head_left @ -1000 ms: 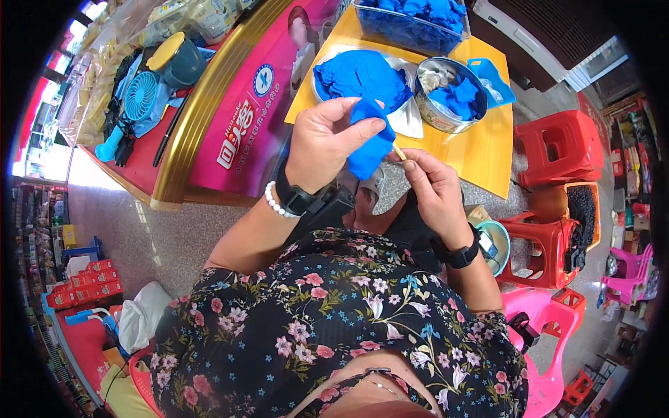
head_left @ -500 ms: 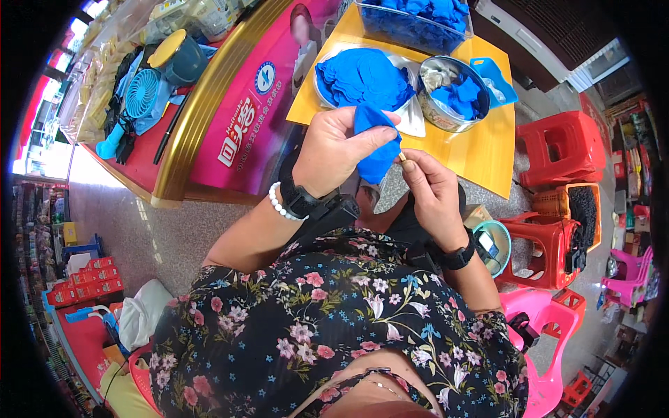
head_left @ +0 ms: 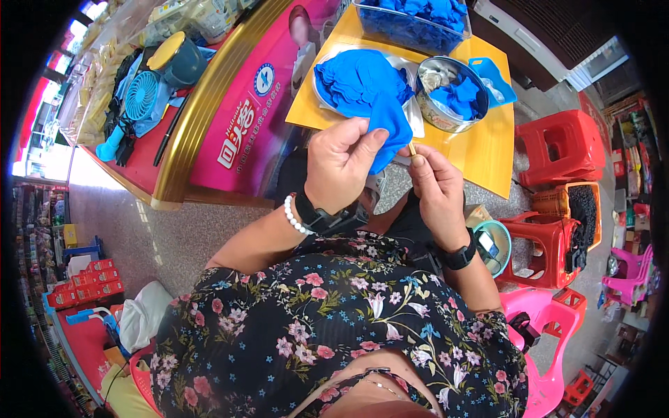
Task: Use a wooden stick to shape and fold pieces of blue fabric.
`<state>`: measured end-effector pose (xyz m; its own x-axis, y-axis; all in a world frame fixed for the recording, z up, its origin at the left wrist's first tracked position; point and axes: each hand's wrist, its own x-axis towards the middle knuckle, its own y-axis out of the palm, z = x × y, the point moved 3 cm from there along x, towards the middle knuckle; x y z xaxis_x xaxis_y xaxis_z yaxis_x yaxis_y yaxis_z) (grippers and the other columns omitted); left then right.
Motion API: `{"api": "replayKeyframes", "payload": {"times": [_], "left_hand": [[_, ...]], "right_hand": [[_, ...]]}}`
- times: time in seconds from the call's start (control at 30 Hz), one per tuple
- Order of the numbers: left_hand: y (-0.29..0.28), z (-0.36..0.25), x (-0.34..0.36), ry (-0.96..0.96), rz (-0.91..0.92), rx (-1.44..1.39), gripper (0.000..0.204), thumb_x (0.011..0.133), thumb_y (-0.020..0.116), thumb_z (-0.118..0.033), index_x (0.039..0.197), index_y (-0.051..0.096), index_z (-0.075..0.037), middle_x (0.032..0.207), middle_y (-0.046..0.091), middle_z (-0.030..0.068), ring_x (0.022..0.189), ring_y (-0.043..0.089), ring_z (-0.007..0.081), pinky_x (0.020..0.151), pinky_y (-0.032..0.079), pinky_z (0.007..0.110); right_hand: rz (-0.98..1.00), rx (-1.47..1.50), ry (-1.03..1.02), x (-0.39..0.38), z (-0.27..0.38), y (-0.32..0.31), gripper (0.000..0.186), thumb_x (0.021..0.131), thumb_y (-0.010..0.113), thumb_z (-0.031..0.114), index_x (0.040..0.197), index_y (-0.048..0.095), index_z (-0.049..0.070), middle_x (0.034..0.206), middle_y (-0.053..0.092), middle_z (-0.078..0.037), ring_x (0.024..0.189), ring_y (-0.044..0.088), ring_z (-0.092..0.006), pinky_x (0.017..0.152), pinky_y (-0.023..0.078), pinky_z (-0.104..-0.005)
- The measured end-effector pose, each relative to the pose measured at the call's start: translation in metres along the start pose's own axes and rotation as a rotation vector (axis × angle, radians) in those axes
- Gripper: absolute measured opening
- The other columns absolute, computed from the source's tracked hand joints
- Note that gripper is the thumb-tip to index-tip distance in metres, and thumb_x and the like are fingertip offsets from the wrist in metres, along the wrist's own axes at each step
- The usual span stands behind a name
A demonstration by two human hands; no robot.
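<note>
Near the middle of the frame the person's left hand (head_left: 341,167) is closed around a piece of blue cloth (head_left: 387,129), the fingers curled and the thumb pressing on it. The cloth hangs between the two hands, in front of the yellow counter (head_left: 481,150). Just to the right of it, the right hand (head_left: 435,184) pinches a small thin stick (head_left: 411,150) between thumb and forefinger (it is pale and too small for me to tell what it is), and its tip is touching the lower edge of the cloth.

Both wrists carry a black watch, and the left wrist has also a white bead bracelet (head_left: 296,217).

Above the hands, in the upper centre of the frame, a flat dish (head_left: 362,80) on the yellow counter holds a heap of the same blue pieces. To the right of it stands a round metal bowl (head_left: 446,94) with more blue pieces inside, and at the top edge a clear box (head_left: 411,21) is full of them.

In the upper left of the frame a blue small fan (head_left: 143,97) lies on a red surface with a gold border. On the right side of the frame there are red plastic stools (head_left: 564,143), and in the lower right a pink plastic chair (head_left: 550,334).
</note>
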<state>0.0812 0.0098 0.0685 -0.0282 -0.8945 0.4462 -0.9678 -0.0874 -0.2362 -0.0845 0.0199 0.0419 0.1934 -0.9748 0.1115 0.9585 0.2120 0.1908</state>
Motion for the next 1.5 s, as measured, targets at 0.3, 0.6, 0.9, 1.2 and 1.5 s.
{"api": "replayKeyframes", "payload": {"times": [0.3, 0.6, 0.9, 1.2, 1.5], "left_hand": [[0.001, -0.011, 0.016, -0.18, -0.173, -0.453, 0.015, 0.09, 0.06, -0.011, 0.093, 0.064, 0.003, 0.081, 0.06, -0.0009, 0.075, 0.053, 0.0044, 0.067, 0.044, 0.02], [-0.004, -0.009, 0.017, -0.09, -0.159, -0.344, 0.009, 0.086, 0.065, -0.006, 0.089, 0.064, 0.003, 0.077, 0.06, -0.001, 0.072, 0.055, 0.0037, 0.064, 0.045, 0.019], [0.002, -0.002, 0.011, -0.153, -0.015, -0.34, 0.007, 0.085, 0.064, -0.004, 0.08, 0.061, 0.0, 0.077, 0.064, 0.0003, 0.07, 0.06, 0.0049, 0.061, 0.05, 0.02], [-0.008, -0.001, 0.024, -0.286, 0.065, -0.479, 0.011, 0.086, 0.064, -0.009, 0.092, 0.065, 0.0, 0.084, 0.065, 0.0008, 0.072, 0.057, 0.0033, 0.064, 0.046, 0.018], [-0.01, -0.011, 0.04, 0.153, 0.428, 0.209, 0.008, 0.073, 0.07, -0.006, 0.078, 0.065, -0.002, 0.078, 0.056, 0.004, 0.078, 0.054, 0.0161, 0.073, 0.042, 0.028]], "right_hand": [[0.063, -0.192, -0.106, 0.004, 0.003, -0.003, 0.021, 0.095, 0.052, 0.014, 0.105, 0.064, 0.0, 0.083, 0.06, 0.005, 0.066, 0.043, -0.0021, 0.06, 0.038, -0.0175], [0.092, -0.022, 0.057, 0.0, 0.003, -0.004, 0.022, 0.095, 0.052, 0.016, 0.105, 0.065, 0.001, 0.086, 0.062, 0.004, 0.07, 0.044, -0.0032, 0.065, 0.04, -0.0187], [0.072, -0.114, 0.035, -0.001, -0.002, -0.003, 0.021, 0.095, 0.051, 0.014, 0.105, 0.064, 0.001, 0.085, 0.063, 0.003, 0.07, 0.048, -0.004, 0.065, 0.042, -0.0199], [0.106, -0.351, -0.111, 0.006, 0.011, -0.01, 0.019, 0.092, 0.052, 0.009, 0.101, 0.064, -0.002, 0.089, 0.068, -0.009, 0.077, 0.062, -0.0132, 0.068, 0.047, -0.026], [0.199, -0.732, -0.136, 0.011, 0.019, -0.016, 0.016, 0.085, 0.057, 0.011, 0.095, 0.066, 0.002, 0.078, 0.064, -0.019, 0.071, 0.063, -0.0346, 0.063, 0.049, -0.0372]]}}
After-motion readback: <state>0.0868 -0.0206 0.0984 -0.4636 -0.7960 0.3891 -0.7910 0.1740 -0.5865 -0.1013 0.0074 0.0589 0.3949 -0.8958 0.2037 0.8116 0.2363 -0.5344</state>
